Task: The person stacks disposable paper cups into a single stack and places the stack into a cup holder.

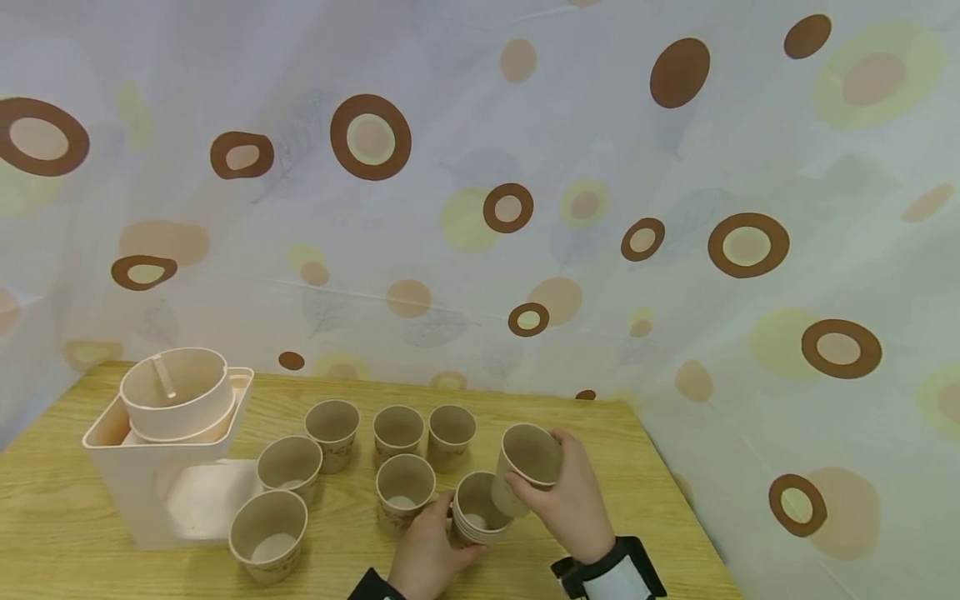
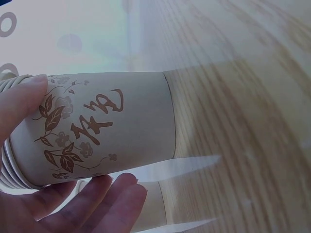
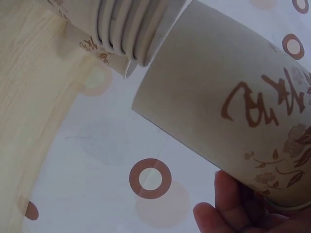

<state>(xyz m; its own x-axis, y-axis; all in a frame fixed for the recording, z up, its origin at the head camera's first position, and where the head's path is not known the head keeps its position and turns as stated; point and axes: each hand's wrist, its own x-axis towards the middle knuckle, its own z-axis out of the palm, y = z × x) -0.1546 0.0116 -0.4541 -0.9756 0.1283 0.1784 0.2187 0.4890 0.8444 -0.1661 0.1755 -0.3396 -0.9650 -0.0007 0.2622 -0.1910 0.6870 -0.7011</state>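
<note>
My left hand (image 1: 427, 552) grips a nested stack of paper cups (image 1: 480, 510) standing on the wooden table, thumb on one side and fingers on the other. In the left wrist view the outer cup (image 2: 138, 121) of that stack shows brown lettering and a leaf-and-flower print. Between the thumb and fingers of my right hand (image 1: 576, 504) is a single paper cup (image 1: 517, 479), tilted, its base close over the stack's rims. The right wrist view shows this cup (image 3: 204, 92) beside the layered rims (image 3: 131, 29) of the stack, its base edge near them.
Left of the stack, several paper cups (image 1: 405, 483) stand upright and apart on the table (image 1: 600, 467). A white plastic container (image 1: 131, 492) with a round bowl-like part (image 1: 176, 417) on top stands at the far left. A dotted cloth (image 1: 450, 167) hangs behind the table and along its right side.
</note>
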